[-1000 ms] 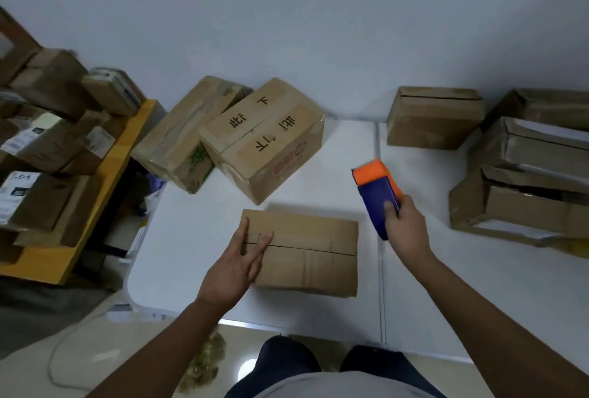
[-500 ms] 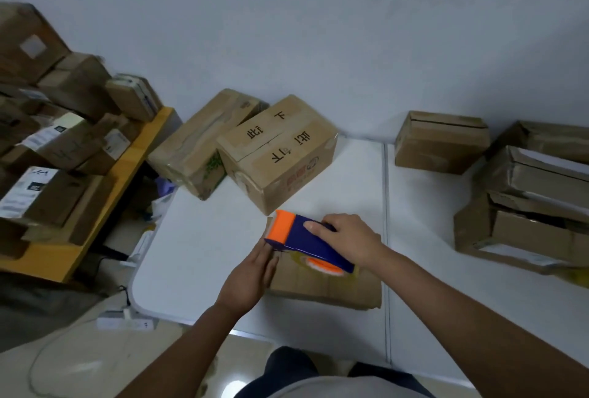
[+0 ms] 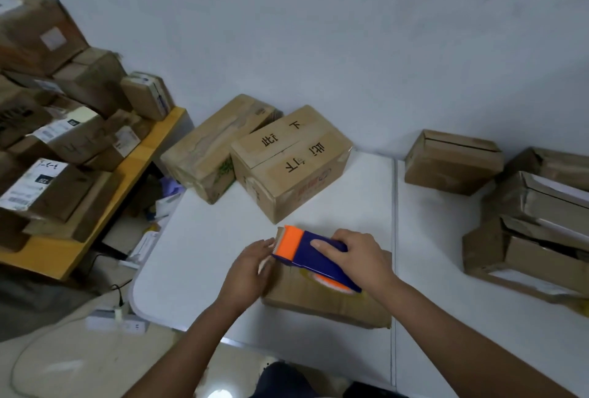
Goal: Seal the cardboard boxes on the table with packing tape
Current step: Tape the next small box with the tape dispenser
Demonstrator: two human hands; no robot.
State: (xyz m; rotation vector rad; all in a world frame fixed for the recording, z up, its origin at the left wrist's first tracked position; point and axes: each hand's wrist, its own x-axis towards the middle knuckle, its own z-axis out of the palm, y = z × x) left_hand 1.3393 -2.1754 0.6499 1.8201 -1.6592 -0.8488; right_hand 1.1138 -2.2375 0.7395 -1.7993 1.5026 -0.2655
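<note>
On box (image 3: 322,297), right hand (image 3: 353,257) grips tape dispenser (image 3: 310,254), left hand (image 3: 248,270) flat at box end

Tape dispenser (image 3: 314,257) on near box (image 3: 328,299); two boxes behind; box stack (image 3: 535,228) right on table (image 3: 204,238).

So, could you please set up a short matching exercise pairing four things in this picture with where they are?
Things:
1. tape dispenser
2. printed box
3. left hand
4. power strip

Places:
A. on the floor beside the table
B. at the left end of the small box
C. gripped in the right hand, over the small box
D. at the back of the table, by the wall

Pairs: 1-C, 2-D, 3-B, 4-A
</note>
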